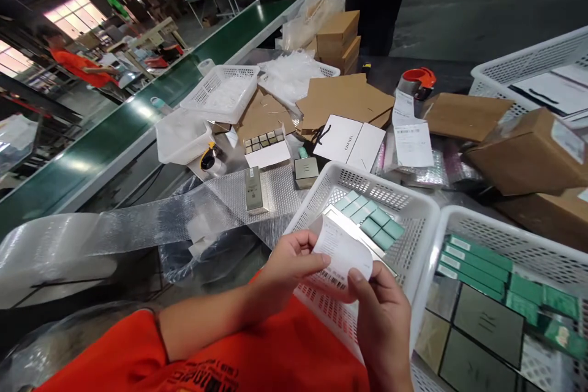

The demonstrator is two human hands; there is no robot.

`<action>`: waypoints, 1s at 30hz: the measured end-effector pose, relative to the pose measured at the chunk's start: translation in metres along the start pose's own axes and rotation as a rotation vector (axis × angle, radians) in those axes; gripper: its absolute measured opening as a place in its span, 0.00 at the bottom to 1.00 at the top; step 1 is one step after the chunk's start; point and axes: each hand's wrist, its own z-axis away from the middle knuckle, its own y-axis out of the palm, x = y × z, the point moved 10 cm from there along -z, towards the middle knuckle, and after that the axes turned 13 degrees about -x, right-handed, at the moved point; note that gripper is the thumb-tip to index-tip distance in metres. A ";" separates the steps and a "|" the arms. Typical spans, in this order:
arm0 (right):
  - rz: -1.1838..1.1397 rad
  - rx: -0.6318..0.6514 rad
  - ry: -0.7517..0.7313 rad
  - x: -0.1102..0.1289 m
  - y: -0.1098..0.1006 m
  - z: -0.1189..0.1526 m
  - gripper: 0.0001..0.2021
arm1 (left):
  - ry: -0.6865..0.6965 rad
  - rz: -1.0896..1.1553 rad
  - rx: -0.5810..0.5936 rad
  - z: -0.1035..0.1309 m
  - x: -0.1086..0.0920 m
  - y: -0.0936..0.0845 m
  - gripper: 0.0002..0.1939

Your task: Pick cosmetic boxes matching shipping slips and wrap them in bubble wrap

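Note:
Between my two hands is a curled white paper slip [342, 254] printed with text and a barcode. My left hand [294, 263] pinches its left side, thumb on top. At the slip's lower right corner, my right hand [379, 306] grips it between thumb and fingers. Right beneath it stands a white plastic basket [413, 205] with several small mint-green boxes [367, 215] inside. A second white basket [459, 217], to the right, carries dark green boxes [478, 266] and large grey-green boxes [489, 321]. Beyond my left hand, a tall grey-green box [253, 188] lies on bubble wrap [220, 199].
A white paper bag [351, 141] lies behind the baskets, beside an open carton of small boxes [266, 150]. Cardboard boxes [528, 153] crowd the right. Tape dispensers [418, 81] [214, 162] sit on the table. A green conveyor [184, 79] runs along the left; people stand farther back.

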 end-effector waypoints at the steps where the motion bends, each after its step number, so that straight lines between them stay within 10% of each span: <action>1: 0.000 -0.002 0.002 0.000 0.000 0.000 0.17 | 0.000 0.000 0.002 0.000 0.000 0.000 0.15; 18: -0.041 0.027 0.033 -0.014 -0.004 -0.004 0.15 | -0.013 0.008 -0.027 -0.002 0.001 0.000 0.14; 30: 0.074 -0.740 -0.053 -0.028 -0.195 -0.028 0.16 | -0.007 -0.066 -0.029 -0.004 0.002 0.004 0.15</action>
